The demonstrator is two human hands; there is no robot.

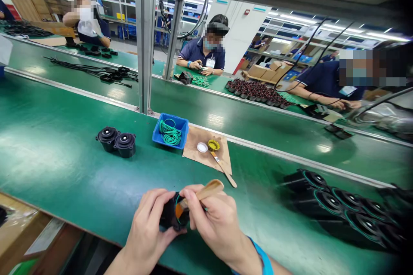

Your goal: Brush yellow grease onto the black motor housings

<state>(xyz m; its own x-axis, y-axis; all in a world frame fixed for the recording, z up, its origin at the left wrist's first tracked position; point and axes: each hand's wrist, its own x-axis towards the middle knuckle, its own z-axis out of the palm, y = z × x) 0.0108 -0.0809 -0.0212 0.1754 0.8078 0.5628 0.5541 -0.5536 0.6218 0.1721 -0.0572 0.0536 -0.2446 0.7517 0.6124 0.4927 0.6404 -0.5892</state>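
My left hand (149, 222) is wrapped round a black round housing (167, 215), tilted so its open face turns right. A green ring shows along the rim of that face. Between the fingers of my right hand (217, 220) is a flat paintbrush (210, 189) with a wooden handle. Its orange-brown end is at the housing's open face; the bristle tips are partly hidden. Farther off, a second brush (222, 167) lies across a brown cardboard sheet (193, 135). A small yellow-filled cap (214, 145) and a white cap (202, 147) sit on the sheet.
Two black housings (125, 144) stand to the left. A blue bin (157, 135) holds green rings (171, 134). Several housings with green rings (329, 202) are grouped at right. A metal post (145, 43) rises at the bench's back edge. Co-workers (203, 53) sit across the line.
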